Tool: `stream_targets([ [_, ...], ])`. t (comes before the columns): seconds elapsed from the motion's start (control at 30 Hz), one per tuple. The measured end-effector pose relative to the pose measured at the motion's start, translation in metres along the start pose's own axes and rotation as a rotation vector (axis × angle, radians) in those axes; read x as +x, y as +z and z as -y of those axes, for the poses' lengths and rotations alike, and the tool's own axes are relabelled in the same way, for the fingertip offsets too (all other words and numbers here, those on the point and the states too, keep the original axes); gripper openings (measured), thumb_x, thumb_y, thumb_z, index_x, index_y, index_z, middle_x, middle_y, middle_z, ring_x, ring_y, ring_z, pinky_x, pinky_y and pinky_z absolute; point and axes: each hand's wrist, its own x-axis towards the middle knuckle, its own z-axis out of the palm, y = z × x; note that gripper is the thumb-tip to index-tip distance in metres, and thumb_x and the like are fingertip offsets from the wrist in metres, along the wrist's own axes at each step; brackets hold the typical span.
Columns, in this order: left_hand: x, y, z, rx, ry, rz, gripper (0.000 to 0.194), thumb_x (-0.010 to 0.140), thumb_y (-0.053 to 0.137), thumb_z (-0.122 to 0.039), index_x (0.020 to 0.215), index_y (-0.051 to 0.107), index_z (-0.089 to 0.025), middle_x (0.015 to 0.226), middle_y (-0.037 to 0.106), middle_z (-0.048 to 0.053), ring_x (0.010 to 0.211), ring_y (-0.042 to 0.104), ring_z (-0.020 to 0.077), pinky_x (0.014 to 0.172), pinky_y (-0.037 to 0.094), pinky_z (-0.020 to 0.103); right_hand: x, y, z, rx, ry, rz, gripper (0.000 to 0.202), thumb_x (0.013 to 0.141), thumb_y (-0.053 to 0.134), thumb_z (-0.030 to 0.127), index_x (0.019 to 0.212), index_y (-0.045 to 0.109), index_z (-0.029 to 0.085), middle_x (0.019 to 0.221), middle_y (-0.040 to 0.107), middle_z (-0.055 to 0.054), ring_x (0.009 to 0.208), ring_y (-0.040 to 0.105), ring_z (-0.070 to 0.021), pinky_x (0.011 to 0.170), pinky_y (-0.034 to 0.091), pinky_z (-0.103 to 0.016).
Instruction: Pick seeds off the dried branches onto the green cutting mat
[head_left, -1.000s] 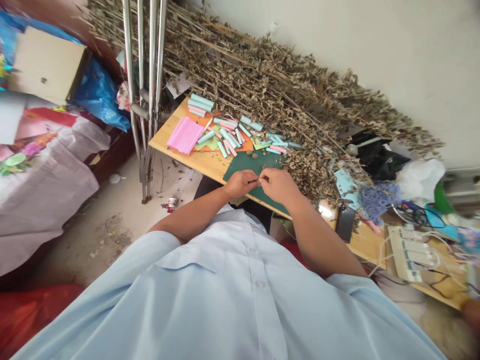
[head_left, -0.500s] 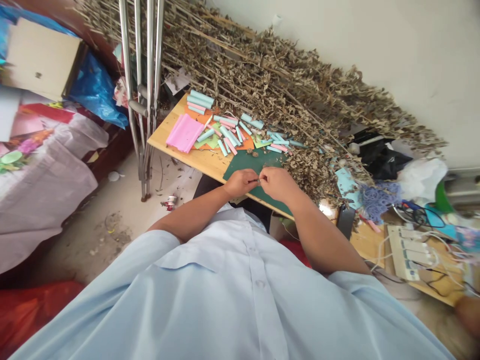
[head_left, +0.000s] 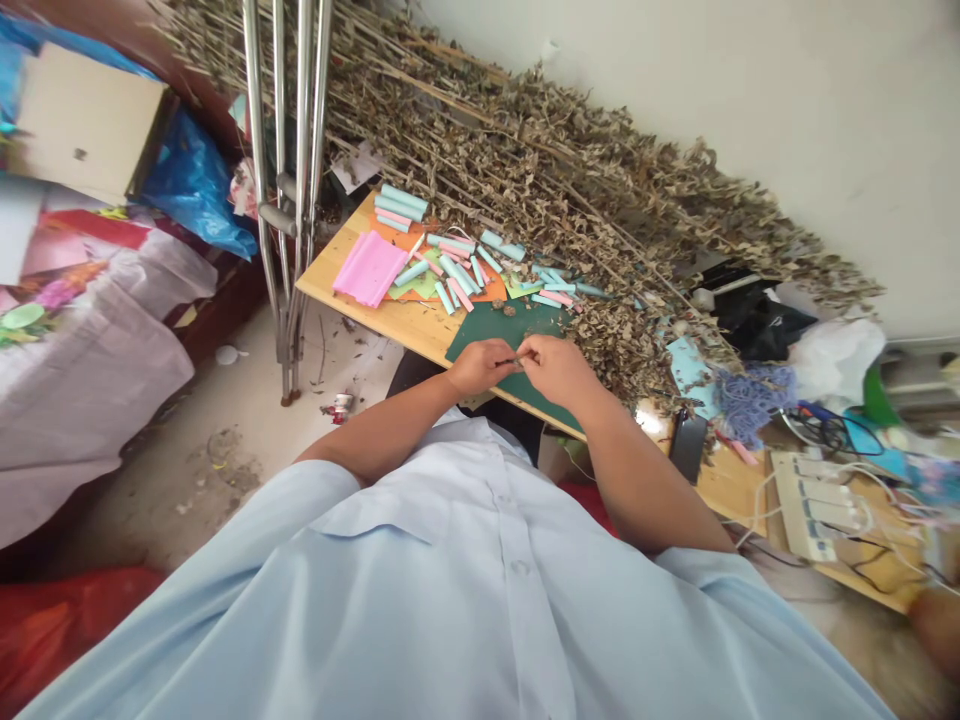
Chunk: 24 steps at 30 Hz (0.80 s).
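My left hand (head_left: 481, 366) and my right hand (head_left: 553, 366) meet fingertip to fingertip over a dark green mat (head_left: 517, 325) at the table's near edge. Both are closed in a pinch. A small dark bit shows between the fingers, too small to name. Just right of my right hand lies a heap of crumbled dry leaves (head_left: 619, 350). Beyond the mat, several light blue and pink paper rolls (head_left: 456, 270) are strewn over orange and green sheets. A stack of pink paper (head_left: 369, 268) lies at the table's left end.
Long dried leafy stalks (head_left: 525, 150) cover the table's back along the wall. Metal crutches (head_left: 300, 180) stand at the left. To the right are a dark phone (head_left: 687, 445), purple yarn (head_left: 754, 400), a white plastic bag (head_left: 840, 350) and a power strip (head_left: 814, 505) with cables.
My hands stay together in almost the same place, with only a slight shift of the right fingers. The view has moved very slightly.
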Motion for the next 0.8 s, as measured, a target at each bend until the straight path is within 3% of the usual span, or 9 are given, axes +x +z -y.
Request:
stream_targets([
  [0.17,0.000,-0.001,-0.002,-0.001,0.004,-0.004,0.026,0.096,0.061,-0.038,0.102,0.077,-0.019,0.096,0.074,0.010,0.093,0.069,0.0194,0.085,0.054,0.031,0.000,0.000,0.003,-0.004,0.008,-0.034,0.029,0.086,0.055,0.014,0.112,0.063,0.022,0.086,0.073,-0.004,0.078,0.066,-0.0213,0.074,0.045,-0.029],
  [0.6,0.001,-0.002,-0.001,-0.008,0.010,0.031,0.023,0.096,0.058,-0.031,0.097,0.076,-0.018,0.095,0.073,0.009,0.093,0.069,0.0190,0.084,0.054,0.030,0.012,-0.009,0.028,-0.308,0.008,0.141,0.026,0.087,0.054,0.012,0.113,0.059,0.016,0.087,0.072,-0.015,0.078,0.067,-0.0296,0.072,0.040,-0.034],
  [0.8,0.001,-0.002,-0.004,0.021,0.029,-0.001,0.026,0.097,0.060,-0.038,0.096,0.077,-0.018,0.091,0.073,0.009,0.091,0.069,0.0187,0.083,0.053,0.029,0.004,-0.006,0.014,-0.107,0.002,0.038,0.026,0.089,0.053,0.012,0.113,0.059,0.020,0.084,0.072,-0.008,0.079,0.068,-0.0247,0.073,0.044,-0.031],
])
